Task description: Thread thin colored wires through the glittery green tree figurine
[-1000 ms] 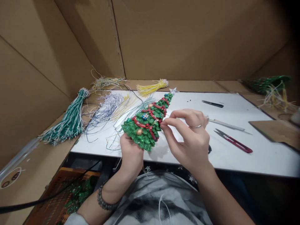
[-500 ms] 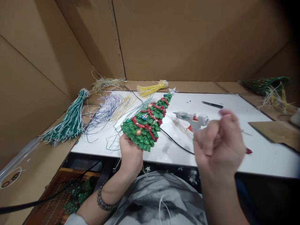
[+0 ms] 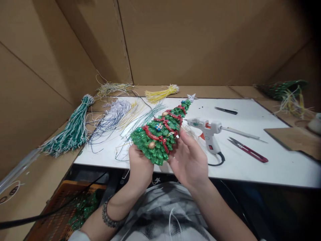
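Observation:
A glittery green Christmas tree ornament [image 3: 160, 134] with red garlands, gold balls and a pale star tip is held tilted over the front of the white board. My left hand [image 3: 140, 164] grips it by its base, the fingers hidden beneath. On the other side my right hand [image 3: 189, 159] holds the tree's right edge, thumb up along it and the other fingers partly behind. Just to the right a white glue gun [image 3: 212, 132] lies on the board, its nozzle pointing left, with red-handled thread snips [image 3: 248, 149] beside it.
Green-and-white wires [image 3: 71, 129] lie bundled at the left, near purple-tipped wires [image 3: 114, 115]. A yellow wire bundle [image 3: 162, 93] is at the back. Black snips [image 3: 226, 110] and a cardboard piece [image 3: 292, 139] lie right. An orange basket [image 3: 56, 209] with green pieces stands below left.
My right hand has come in from the right, where it was raised, and now holds the tree's right side. The tree has shifted slightly right; the glue gun and red snips are uncovered.

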`<state>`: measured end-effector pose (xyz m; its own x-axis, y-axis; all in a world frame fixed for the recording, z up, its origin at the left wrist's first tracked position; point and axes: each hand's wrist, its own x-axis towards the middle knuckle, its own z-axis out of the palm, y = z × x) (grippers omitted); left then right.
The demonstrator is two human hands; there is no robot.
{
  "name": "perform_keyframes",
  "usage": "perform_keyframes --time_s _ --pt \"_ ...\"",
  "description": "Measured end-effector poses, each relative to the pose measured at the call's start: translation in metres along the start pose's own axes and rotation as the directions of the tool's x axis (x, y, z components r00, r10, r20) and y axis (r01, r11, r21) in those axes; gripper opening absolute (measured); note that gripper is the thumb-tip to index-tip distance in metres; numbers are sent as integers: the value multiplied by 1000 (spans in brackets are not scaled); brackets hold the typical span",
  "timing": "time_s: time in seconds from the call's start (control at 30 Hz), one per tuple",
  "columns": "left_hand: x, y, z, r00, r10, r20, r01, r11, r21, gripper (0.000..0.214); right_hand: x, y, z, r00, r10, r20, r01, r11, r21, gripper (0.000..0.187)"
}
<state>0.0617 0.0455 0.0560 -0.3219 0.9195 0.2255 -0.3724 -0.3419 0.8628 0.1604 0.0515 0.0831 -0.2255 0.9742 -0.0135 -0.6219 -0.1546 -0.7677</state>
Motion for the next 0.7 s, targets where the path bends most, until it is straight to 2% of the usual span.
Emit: perform_keyframes --time_s 0.17,0.3,0.47,0.53,0.7 --pt "1 2 -3 997 31 64 -39 991 128 3 -5 -5 2 996 -88 -2 87 994 -72 63" --pt "3 5 -2 992 62 113 -78 986 147 20 -7 -8 0 993 -108 -40 103 989 -110 64" --pt "2 9 -2 996 65 62 -77 973 219 34 -9 -7 1 993 -94 -73 88 993 -84 69" --pt "2 11 -3 995 71 64 -84 968 236 30 -9 -7 1 993 -88 -79 84 995 -52 72" --pt "3 11 -2 985 30 170 -68 972 226 12 -10 -6 -1 993 -91 -74 89 996 -29 72"
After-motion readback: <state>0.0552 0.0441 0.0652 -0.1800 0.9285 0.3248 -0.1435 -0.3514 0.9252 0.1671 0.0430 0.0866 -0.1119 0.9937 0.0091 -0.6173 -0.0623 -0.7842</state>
